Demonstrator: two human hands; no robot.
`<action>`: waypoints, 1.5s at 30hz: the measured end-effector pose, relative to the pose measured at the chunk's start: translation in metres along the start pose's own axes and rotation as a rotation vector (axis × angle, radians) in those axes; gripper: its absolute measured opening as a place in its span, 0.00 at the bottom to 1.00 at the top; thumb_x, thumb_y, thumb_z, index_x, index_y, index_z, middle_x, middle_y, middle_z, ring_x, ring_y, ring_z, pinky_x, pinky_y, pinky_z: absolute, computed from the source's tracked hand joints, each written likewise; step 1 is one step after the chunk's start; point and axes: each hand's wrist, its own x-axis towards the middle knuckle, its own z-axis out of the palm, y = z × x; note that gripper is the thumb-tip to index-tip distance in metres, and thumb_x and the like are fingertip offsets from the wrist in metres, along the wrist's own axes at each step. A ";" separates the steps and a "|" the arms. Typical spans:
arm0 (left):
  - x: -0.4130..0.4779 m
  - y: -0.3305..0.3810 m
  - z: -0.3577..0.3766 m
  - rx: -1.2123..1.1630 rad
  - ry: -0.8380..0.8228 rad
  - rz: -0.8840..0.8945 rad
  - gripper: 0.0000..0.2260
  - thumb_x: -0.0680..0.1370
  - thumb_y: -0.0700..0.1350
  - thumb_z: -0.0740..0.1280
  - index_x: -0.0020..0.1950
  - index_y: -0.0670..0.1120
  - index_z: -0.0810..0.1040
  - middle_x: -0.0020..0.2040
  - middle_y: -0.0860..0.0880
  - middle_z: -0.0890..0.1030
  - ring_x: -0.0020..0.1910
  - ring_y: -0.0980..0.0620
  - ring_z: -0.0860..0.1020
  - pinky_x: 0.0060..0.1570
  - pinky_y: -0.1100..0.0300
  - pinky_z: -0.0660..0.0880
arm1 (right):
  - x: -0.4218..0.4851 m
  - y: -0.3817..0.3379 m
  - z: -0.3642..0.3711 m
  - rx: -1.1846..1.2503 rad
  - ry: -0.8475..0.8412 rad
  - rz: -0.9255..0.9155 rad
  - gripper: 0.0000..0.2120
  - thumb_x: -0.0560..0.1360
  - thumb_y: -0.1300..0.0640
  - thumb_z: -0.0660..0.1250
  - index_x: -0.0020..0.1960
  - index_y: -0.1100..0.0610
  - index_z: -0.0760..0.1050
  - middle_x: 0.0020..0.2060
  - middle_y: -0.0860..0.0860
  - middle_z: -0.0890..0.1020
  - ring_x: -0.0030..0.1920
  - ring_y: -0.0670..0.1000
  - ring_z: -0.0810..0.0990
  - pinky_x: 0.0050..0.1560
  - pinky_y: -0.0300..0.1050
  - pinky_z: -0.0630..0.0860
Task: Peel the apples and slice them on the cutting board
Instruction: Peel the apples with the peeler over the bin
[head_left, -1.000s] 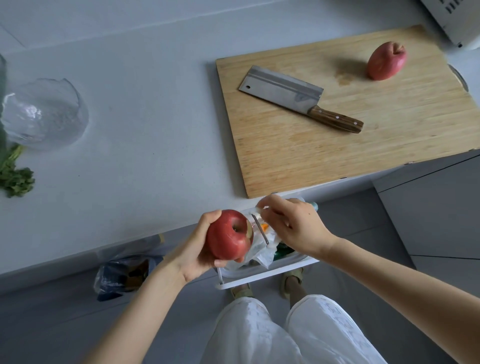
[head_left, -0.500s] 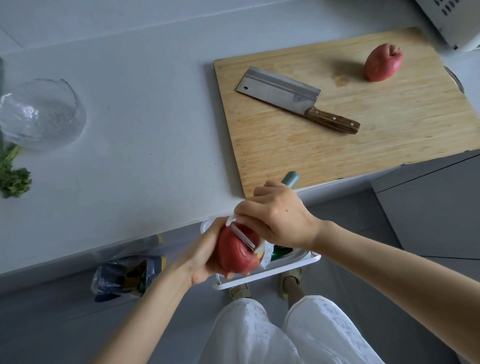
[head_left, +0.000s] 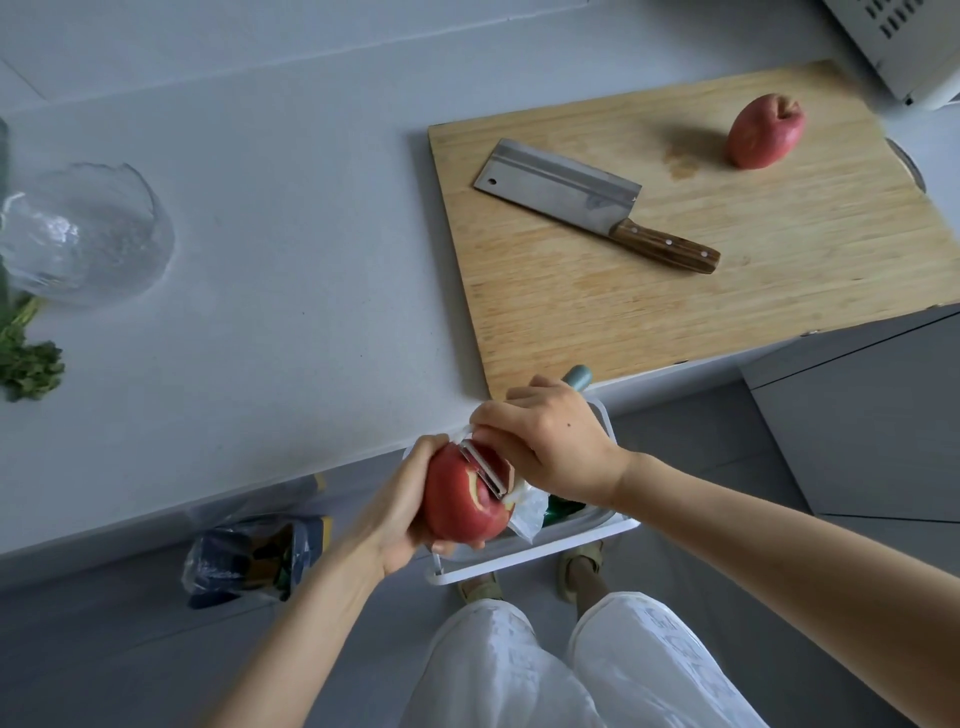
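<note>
The apple (head_left: 460, 512) sits in my left hand (head_left: 397, 519), fingers curled round it, just off the near edge of the surface (head_left: 285, 270). My right hand (head_left: 553, 449) grips the peeler (head_left: 487, 468), blade on the apple's skin. A second apple (head_left: 763, 132) rests far right on the cutting board (head_left: 779, 270), beyond the cleaver (head_left: 566, 195).

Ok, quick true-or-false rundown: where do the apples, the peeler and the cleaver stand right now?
1. The left hand grips the near apple in the air, off the counter. True.
2. The far apple sits on the cutting board, apart from the cleaver. True.
3. The right hand grips the cleaver. False: it grips the peeler, blade against the near apple; the cleaver lies on the cutting board.
4. The near apple is fully peeled. False: only a small strip is cut; most of it is red skin.
</note>
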 end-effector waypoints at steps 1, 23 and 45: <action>-0.001 0.000 0.000 0.006 0.023 0.009 0.23 0.81 0.54 0.50 0.46 0.41 0.78 0.39 0.40 0.82 0.35 0.38 0.78 0.19 0.66 0.60 | -0.003 0.001 0.003 0.021 0.012 0.039 0.13 0.77 0.53 0.59 0.41 0.58 0.77 0.26 0.48 0.74 0.28 0.51 0.72 0.34 0.45 0.69; 0.000 -0.009 -0.012 0.008 0.150 0.046 0.22 0.76 0.63 0.58 0.51 0.46 0.80 0.43 0.44 0.83 0.38 0.50 0.79 0.27 0.61 0.71 | -0.039 -0.006 0.018 0.147 -0.072 0.605 0.11 0.79 0.50 0.60 0.46 0.57 0.76 0.33 0.50 0.80 0.34 0.52 0.76 0.37 0.48 0.70; -0.006 0.004 -0.014 -0.210 -0.074 0.188 0.34 0.59 0.58 0.72 0.57 0.38 0.74 0.53 0.39 0.82 0.44 0.44 0.83 0.29 0.50 0.79 | -0.051 0.027 0.012 -0.147 -0.140 0.436 0.16 0.77 0.48 0.57 0.39 0.54 0.78 0.26 0.49 0.76 0.29 0.56 0.76 0.29 0.42 0.63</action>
